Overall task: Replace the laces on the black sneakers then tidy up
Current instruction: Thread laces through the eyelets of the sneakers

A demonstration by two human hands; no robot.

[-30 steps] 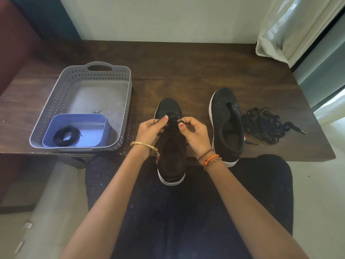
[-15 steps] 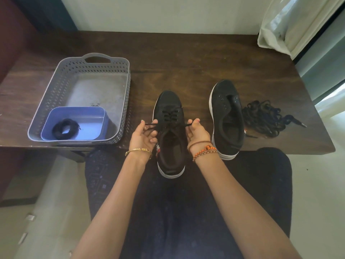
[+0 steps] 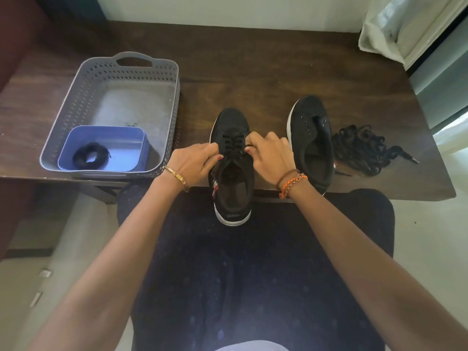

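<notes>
A black sneaker (image 3: 231, 127) with a white sole lies half on the table's near edge, heel over my lap, with a black lace threaded through its lower eyelets. My left hand (image 3: 196, 159) pinches the lace at the shoe's left side. My right hand (image 3: 269, 154) pinches the lace at the right side. A second black sneaker (image 3: 312, 138) without a lace stands just to the right. Beside it lies a loose heap of black laces (image 3: 362, 149). A coiled black lace (image 3: 88, 157) sits in a blue tub (image 3: 126, 143).
The blue tub stands in the near corner of a grey perforated basket (image 3: 83, 87) on the left of the dark wooden table (image 3: 253, 69). A white curtain (image 3: 395, 26) hangs at the back right. My lap is below the table's edge.
Both hands have moved in from holding the lace ends out sideways and now pinch the lace right at the eyelets. The view has tilted slightly.
</notes>
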